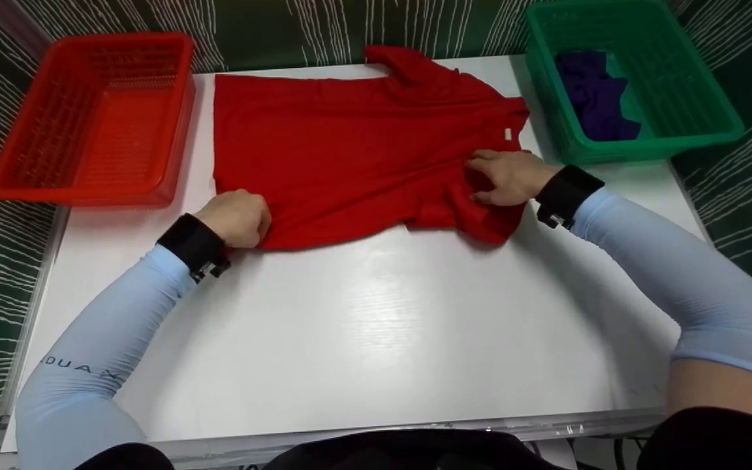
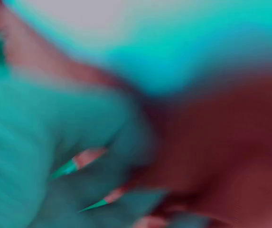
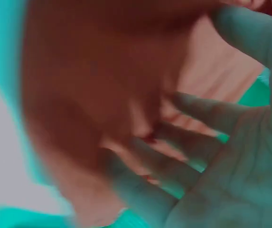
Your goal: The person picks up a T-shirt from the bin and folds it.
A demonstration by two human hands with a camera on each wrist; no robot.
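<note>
Lying under left hand (image 1: pixel 239 217), right hand (image 1: pixel 510 176): red cloth shirt (image 1: pixel 343 140) (creased)

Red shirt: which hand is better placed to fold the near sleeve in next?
Right, most likely: the right hand touches the red shirt at the collar end, right beside the near sleeve. The left hand grips the hem end, farther from that sleeve.

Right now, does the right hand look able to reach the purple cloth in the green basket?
Probably yes: the green basket is near the right hand, its top open and nothing covering the purple cloth; the hand must first clear the basket's wall.
</note>
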